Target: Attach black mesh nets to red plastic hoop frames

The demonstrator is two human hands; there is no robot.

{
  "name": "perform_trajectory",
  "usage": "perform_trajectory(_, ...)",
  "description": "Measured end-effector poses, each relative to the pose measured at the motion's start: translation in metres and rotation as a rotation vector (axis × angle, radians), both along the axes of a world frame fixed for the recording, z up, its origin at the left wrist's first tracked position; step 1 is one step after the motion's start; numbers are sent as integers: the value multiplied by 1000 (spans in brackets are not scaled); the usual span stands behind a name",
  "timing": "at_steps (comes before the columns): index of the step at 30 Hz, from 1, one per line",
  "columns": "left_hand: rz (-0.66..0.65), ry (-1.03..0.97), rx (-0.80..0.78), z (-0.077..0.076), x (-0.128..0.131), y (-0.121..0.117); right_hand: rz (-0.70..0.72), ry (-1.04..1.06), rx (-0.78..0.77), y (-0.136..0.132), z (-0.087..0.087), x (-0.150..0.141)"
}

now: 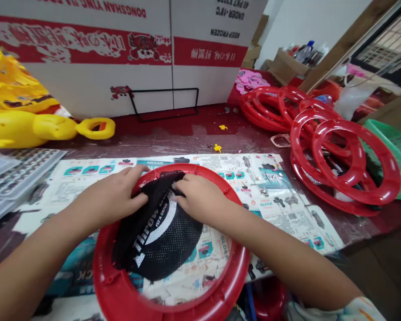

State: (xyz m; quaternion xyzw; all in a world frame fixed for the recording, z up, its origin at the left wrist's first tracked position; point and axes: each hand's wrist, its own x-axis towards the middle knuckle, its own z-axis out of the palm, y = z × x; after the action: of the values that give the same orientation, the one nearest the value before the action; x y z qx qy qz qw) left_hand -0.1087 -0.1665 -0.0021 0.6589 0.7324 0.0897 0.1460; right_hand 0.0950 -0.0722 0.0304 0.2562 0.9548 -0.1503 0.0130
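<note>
A red plastic ring [239, 267] lies on the printed card sheet in front of me, its ribbed side facing up. Across its opening sits a black mesh cloth [173, 240] with white lettering that reads "Throw" and "Fly & Catch". The cloth is partly folded over at its left side, and its lower edge hangs loose of the ring. My left hand [120, 191] grips the cloth's folded edge at the ring's upper left, thumb and fingers bent. My right hand [202, 196] pinches the cloth's top edge near the far rim; its fingertips are partly hidden.
Several red rings [357, 160] are piled at the right beside a green basket [394, 156]. Yellow plastic toys [53, 127] and trays of small metal parts [26, 171] stand at the left. A large carton [120, 76] with a black wire frame [165, 90] before it blocks the back.
</note>
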Motion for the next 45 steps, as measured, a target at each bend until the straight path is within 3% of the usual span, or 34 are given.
perform_trajectory(4, -16, -193, 83, 2, -2, 14, -72, 138, 110, 4, -1, -16)
perform_trajectory(8, 10, -495, 226, -12, -2, 30, -101, 117, -21, 17, 1, -25)
perform_trajectory(14, 39, -655, 213, -29, -5, 28, -111, 197, -88, 14, 0, -15)
perform_trajectory(21, -5, -590, 234, -21, -4, 28, -357, 284, -588, 9, 8, -14)
perform_trajectory(27, -33, -537, 246, -20, -4, 26, -399, 139, -412, 12, 6, -24)
perform_trajectory(29, -49, -532, 250, -21, -4, 26, -397, 126, -448, 13, 5, -24)
perform_trajectory(33, -62, -524, 254, -23, -4, 26, -392, 308, -594, 16, 2, -23)
perform_trajectory(36, -64, -531, 256, -23, -4, 26, -357, 379, -618, 20, 5, -24)
perform_trajectory(42, -52, -579, 321, -19, -2, 23, -123, 300, -203, 29, 6, -28)
perform_trajectory(45, -96, -534, 390, -17, 0, 21, -11, 340, -128, 31, -2, -26)
